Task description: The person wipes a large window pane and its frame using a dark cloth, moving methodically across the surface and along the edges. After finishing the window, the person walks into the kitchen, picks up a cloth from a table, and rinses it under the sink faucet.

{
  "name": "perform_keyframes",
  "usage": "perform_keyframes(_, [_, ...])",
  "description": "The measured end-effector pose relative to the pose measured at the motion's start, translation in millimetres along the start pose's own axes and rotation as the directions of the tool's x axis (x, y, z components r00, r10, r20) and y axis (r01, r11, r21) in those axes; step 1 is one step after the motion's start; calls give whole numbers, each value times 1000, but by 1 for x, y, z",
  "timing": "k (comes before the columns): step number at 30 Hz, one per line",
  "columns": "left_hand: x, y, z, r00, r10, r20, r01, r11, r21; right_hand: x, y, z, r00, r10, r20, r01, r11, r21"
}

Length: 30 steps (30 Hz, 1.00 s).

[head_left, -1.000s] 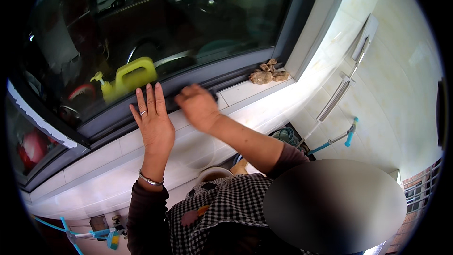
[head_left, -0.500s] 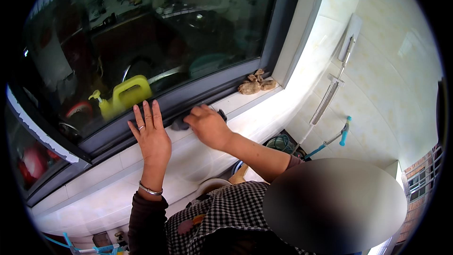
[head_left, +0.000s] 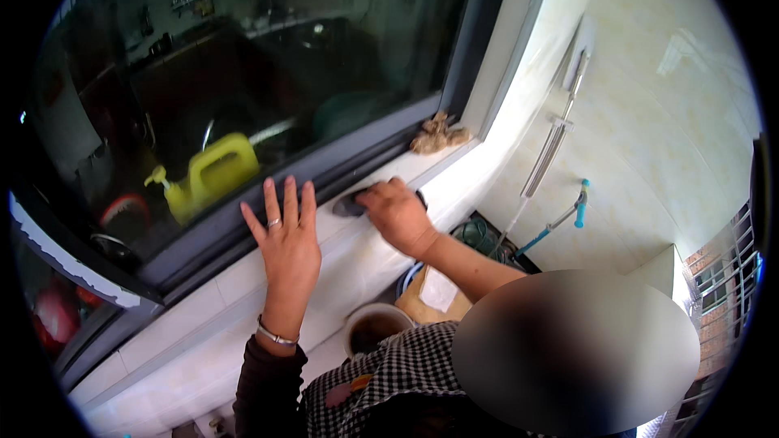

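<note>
Dark cloth (head_left: 350,205) mostly hidden under right hand (head_left: 398,215)

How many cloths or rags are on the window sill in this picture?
2. A dark cloth lies under the right hand, on the white sill beside the flat left hand. A crumpled brownish rag sits in the sill's far corner. Others may be hidden.

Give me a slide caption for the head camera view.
Right hand presses a dark cloth on the sill; left hand lies flat.
</note>
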<state>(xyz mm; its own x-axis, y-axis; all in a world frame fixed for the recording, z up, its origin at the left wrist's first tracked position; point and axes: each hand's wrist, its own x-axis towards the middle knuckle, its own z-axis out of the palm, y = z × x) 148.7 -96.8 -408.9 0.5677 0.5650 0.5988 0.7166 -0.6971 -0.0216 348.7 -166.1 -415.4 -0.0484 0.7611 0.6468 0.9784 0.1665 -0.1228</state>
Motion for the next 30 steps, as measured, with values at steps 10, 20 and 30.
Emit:
perform_keyframes(10, [-1, 2, 7, 996, 80, 36, -80, 997, 1, -8, -5, -2, 998, 7, -57, -3, 997, 75])
perform_keyframes(20, [62, 59, 22, 983, 174, 60, -162, 973, -165, 39, 100, -89, 949, -245, -196, 157, 913, -376])
perform_keyframes(30, [205, 219, 123, 979, 189, -74, -202, 881, -427, 78, 246, -133, 920, -196, 340, 389, 570, -723])
